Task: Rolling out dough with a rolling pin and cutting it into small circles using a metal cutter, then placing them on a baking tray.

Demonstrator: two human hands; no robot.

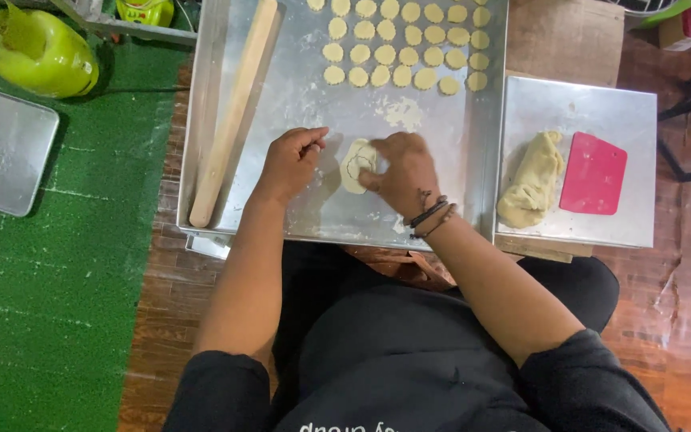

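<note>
Down on the floor we go, and all eyes on the big metal baking tray (281, 96) in front of the seated person. Right at the near middle of that tray lies a small flattened piece of dough (355, 166), pale and oval, with a round cut line showing in it. The right hand (403, 172) sits on its right edge, fingers together and pressed down on the dough; whether a cutter hides beneath them I cannot tell. The left hand (293, 160) rests just left of the dough, fingertips pinched together over the tray, and if there's anything between them it's too small to make out.

Look to the far end of the tray: neat rows of round cut cookies (405, 44). Along the tray's left side lies a long wooden rolling pin (233, 112). Just beyond the dough, a thin smear of dough scraps (401, 112).

To the right of the tray, a smaller steel sheet (577, 104) carries a lump of dough (531, 180) and a red plastic scraper (593, 172). To the left of it, green matting, another empty-looking pan (1, 148) and a lime-green gas cylinder (41, 52).

For a clean round here, I'd say press straight down with even weight, keep the dough from sliding, and lift without twisting, so that the edge stays crisp.
</note>
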